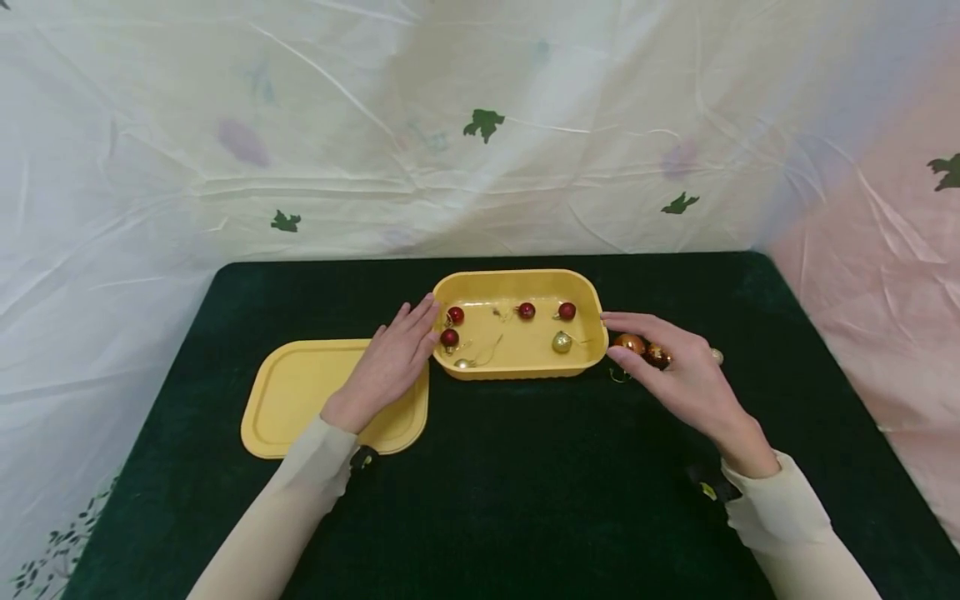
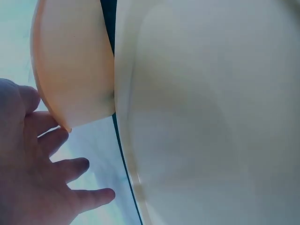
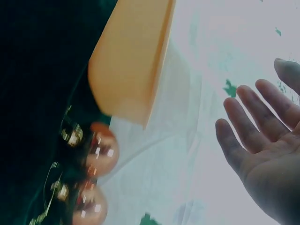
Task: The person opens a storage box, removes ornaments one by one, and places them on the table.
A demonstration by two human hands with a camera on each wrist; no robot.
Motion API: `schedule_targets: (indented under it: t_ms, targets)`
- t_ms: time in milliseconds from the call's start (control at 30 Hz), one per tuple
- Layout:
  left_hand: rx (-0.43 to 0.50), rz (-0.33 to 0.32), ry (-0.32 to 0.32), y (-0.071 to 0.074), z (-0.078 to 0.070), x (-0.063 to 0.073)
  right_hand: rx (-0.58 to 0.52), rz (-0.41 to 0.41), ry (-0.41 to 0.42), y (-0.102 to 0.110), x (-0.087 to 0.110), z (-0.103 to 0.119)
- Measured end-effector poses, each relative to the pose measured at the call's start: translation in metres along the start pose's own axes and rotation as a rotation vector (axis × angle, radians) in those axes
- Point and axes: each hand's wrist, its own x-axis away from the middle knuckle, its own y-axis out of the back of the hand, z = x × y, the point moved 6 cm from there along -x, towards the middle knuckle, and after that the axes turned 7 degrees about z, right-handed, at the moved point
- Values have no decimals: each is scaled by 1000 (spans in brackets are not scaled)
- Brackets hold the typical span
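Observation:
A yellow plastic box [image 1: 517,372] stands at the back middle of the table in the head view. Inside lie several small red Christmas baubles [image 1: 527,311], a gold bauble [image 1: 562,342] and a smaller pale gold one [image 1: 464,363]. My left hand [image 1: 393,354] touches the box's left end with straight, spread fingers; the left wrist view shows the fingertips at its rim. Beside the right end is my right hand [image 1: 678,367], fingers extended, fingertips at the rim; contact is unclear. Near and partly under this hand lie copper baubles [image 3: 102,152], and a pale bauble [image 1: 717,357] shows beyond it.
A yellow lid [image 1: 300,387] lies flat left of the box, partly beneath the left forearm. Dark green cloth [image 1: 525,483] covers the table. A pale curtain with leaf shapes [image 1: 483,123] hangs behind the table's back edge.

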Motion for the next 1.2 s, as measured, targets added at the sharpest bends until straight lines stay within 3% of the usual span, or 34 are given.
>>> schedule_targets:
  t_ms: [767,1200]
  targets:
    - [0,17,15,-4,2,-1,-153,187,107,-54,-70,22]
    - [-13,15,18,-3,0,-1,-169,324,71,-85,-103,27]
